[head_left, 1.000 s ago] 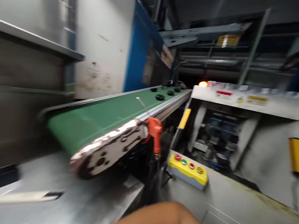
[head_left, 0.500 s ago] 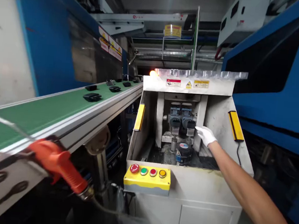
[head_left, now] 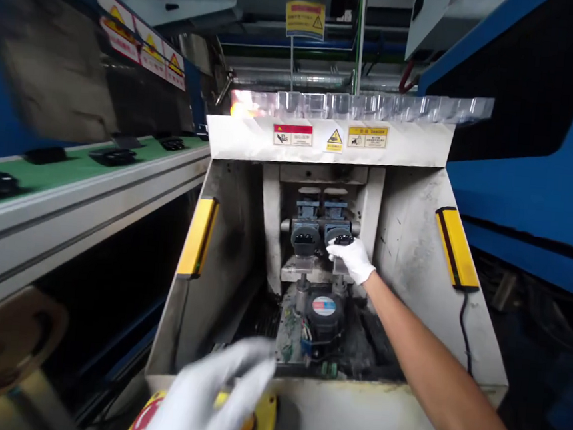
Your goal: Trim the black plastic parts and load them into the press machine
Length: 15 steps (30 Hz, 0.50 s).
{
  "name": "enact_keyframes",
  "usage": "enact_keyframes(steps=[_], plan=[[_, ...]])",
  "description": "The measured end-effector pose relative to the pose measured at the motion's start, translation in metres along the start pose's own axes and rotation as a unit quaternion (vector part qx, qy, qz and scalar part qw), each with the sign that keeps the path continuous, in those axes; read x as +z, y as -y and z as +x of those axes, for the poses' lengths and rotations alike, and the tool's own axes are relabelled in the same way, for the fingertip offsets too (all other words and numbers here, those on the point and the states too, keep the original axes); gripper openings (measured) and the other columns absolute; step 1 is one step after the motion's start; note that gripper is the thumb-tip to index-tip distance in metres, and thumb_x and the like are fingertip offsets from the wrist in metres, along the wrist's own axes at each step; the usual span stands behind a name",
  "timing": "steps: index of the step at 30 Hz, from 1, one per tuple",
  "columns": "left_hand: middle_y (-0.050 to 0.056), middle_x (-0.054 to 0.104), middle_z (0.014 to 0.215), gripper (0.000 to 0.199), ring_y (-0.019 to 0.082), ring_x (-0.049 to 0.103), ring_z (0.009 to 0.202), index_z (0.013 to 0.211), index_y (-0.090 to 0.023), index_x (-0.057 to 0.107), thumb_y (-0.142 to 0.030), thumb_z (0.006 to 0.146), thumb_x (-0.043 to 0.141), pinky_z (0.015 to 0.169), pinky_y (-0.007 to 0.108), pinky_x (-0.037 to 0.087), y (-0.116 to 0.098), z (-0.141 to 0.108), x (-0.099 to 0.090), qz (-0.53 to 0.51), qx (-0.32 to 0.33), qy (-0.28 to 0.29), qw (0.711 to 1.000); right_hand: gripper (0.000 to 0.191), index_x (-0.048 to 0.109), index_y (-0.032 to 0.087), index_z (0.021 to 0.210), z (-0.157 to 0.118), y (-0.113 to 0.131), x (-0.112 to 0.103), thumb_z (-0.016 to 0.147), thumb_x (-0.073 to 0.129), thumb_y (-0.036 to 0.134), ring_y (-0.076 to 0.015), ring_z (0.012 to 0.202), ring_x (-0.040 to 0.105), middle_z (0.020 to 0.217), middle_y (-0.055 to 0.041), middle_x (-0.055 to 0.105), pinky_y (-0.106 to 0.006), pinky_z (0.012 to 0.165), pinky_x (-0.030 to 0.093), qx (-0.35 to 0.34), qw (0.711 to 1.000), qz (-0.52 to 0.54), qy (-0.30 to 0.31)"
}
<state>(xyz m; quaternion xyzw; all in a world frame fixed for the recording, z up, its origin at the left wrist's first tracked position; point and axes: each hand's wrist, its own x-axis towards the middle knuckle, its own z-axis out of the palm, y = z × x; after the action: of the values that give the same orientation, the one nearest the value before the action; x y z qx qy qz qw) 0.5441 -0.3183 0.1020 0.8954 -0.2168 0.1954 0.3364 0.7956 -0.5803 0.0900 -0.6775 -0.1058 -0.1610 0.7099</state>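
My right hand [head_left: 353,258], in a white glove, reaches into the machine's bay with its fingers closed round a black plastic part [head_left: 344,239] at the right-hand fixture. A second black part [head_left: 305,241] sits in the left-hand fixture beside it. Low in the view, my gloved left hand [head_left: 210,396] is blurred by motion, its fingers stretched forward with a gap between them and nothing visible in them. It partly covers the yellow button box [head_left: 266,421], where a red button [head_left: 145,419] and an orange button [head_left: 248,428] show.
Yellow light-curtain bars [head_left: 198,237] flank the bay opening. Below the fixtures sits a round black unit [head_left: 325,319] with a label. At left, a green conveyor [head_left: 77,164] carries several black parts. A clear plastic tray [head_left: 371,106] lies on the machine top [head_left: 407,145].
My right hand has moved left onto the right-hand fixture and closed on the black part. My left hand has come into view over the button box. The view has moved closer to the machine.
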Motion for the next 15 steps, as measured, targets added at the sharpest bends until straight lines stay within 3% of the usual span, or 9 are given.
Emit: enact_keyframes(steps=[1,2,5,7,10,15], plan=[[0.01,0.067,0.123,0.045,0.03,0.063,0.114,0.128,-0.019,0.06,-0.05,0.095,0.056,0.1,0.051,0.051,0.006,0.034,0.009,-0.027,-0.039,0.009,0.999,0.016,0.063,0.011,0.088,0.002,-0.002,0.001,0.094,0.065,0.025,-0.0084,0.059,0.057,0.075,0.0021,0.061,-0.021,0.055,0.052,-0.003,1.0,-0.002,-0.001],[0.012,0.067,0.123,0.052,0.033,0.062,0.116,0.123,-0.017,0.063,-0.052,0.085,0.069,0.106,0.052,0.047,0.013,0.07,0.019,-0.123,-0.109,0.013,0.986,0.015,0.063,0.011,0.086,0.003,-0.004,0.002,0.094,0.065,0.024,-0.008,0.057,0.057,0.074,0.0027,0.061,-0.021,0.054,0.051,-0.005,1.0,-0.003,-0.001],[0.013,0.066,0.124,0.061,0.031,0.062,0.115,0.124,-0.013,0.06,-0.048,0.078,0.077,0.105,0.045,0.048,0.04,0.17,0.049,-0.222,-0.109,0.04,0.968,0.013,0.063,0.011,0.082,0.006,-0.006,0.004,0.092,0.067,0.019,-0.0072,0.054,0.056,0.068,0.0045,0.06,-0.019,0.052,0.05,-0.013,1.0,-0.004,0.001],[0.013,0.071,0.112,0.049,0.027,0.067,0.103,0.113,-0.011,0.064,-0.041,0.078,0.079,0.097,0.044,0.053,0.058,0.213,0.069,-0.283,-0.109,0.081,0.949,0.013,0.063,0.011,0.08,0.007,-0.006,0.004,0.09,0.068,0.017,-0.0069,0.052,0.056,0.065,0.0055,0.059,-0.019,0.051,0.05,-0.017,1.0,-0.003,0.002],[0.007,0.071,0.096,0.028,0.02,0.069,0.088,0.102,-0.011,0.065,-0.03,0.084,0.074,0.086,0.04,0.057,0.076,0.239,0.091,-0.365,-0.098,0.132,0.916,0.012,0.063,0.01,0.079,0.007,-0.008,0.005,0.088,0.07,0.013,-0.0069,0.052,0.056,0.063,0.0061,0.059,-0.018,0.051,0.05,-0.025,1.0,-0.002,0.0],[0.0,0.064,0.076,0.02,0.013,0.062,0.065,0.089,-0.011,0.062,-0.029,0.087,0.072,0.065,0.028,0.055,0.09,0.243,0.106,-0.421,-0.067,0.144,0.893,0.01,0.064,0.01,0.079,0.008,-0.011,0.005,0.084,0.072,0.006,-0.007,0.053,0.057,0.065,0.006,0.061,-0.018,0.052,0.05,-0.041,0.999,-0.003,-0.007]])
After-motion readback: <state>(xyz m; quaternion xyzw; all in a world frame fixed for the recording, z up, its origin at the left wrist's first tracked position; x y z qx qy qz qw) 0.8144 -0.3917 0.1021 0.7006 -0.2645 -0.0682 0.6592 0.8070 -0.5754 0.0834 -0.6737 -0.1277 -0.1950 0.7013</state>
